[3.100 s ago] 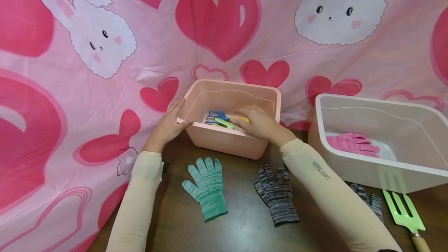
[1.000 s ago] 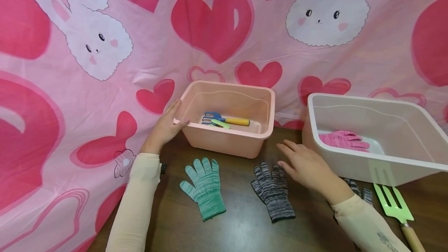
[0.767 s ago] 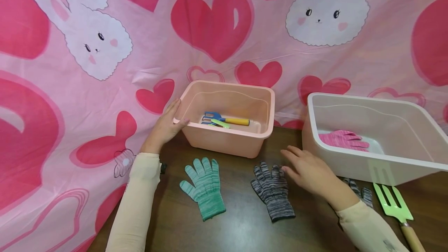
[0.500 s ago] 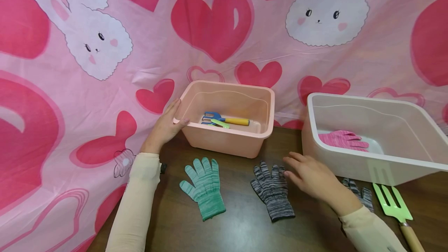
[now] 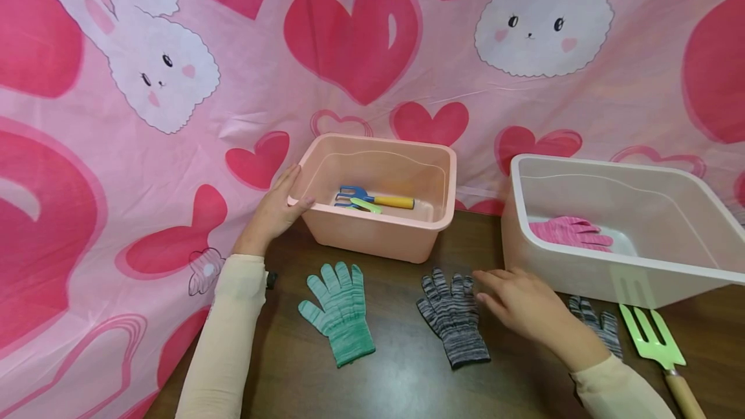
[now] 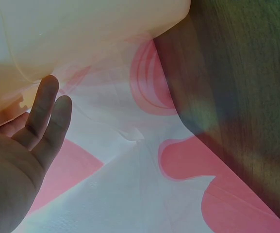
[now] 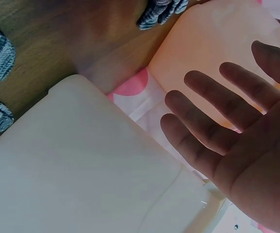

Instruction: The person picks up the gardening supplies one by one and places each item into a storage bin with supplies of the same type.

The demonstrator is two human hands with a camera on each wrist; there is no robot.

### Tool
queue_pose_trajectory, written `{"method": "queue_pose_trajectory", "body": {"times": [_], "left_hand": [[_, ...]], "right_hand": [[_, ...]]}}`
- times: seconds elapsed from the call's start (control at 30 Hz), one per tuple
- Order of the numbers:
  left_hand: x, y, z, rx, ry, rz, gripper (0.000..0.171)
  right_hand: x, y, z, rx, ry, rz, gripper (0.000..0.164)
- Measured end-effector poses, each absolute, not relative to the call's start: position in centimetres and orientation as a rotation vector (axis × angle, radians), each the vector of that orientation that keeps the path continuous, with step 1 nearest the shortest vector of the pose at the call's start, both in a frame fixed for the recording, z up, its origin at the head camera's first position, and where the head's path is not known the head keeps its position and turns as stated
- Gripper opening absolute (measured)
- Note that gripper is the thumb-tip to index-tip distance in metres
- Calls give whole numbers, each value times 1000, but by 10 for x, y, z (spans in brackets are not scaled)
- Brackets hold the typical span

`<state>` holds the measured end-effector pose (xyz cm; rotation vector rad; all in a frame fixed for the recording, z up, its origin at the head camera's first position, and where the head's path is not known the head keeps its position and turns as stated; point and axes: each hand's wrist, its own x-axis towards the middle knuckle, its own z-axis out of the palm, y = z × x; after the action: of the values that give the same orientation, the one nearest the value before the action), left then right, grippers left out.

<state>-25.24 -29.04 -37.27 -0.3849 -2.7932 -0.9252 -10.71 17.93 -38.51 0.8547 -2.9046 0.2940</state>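
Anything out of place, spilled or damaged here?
No spill or damage visible. Possibly out of place: the green fork lies on the table near the white bin, while a yellow-handled fork lies inside the pink bin.

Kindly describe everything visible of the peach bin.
The peach bin is a rounded rectangular tub, apparently plastic, with an open top, a protruding rim and a curved line inside. It stands upright on the dark table, before the pink cloth. The left hand touches its near left corner. Inside lie a yellow-handled blue tool and a light green piece.
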Motion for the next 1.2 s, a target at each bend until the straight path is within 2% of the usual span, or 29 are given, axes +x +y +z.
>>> {"method": "queue_pose_trajectory", "body": {"times": [1.2], "left_hand": [[-253,-291,-373,-402,-2774,-927,90]], "right_hand": [[-77,222,-393,627,-3054,199,47]]}}
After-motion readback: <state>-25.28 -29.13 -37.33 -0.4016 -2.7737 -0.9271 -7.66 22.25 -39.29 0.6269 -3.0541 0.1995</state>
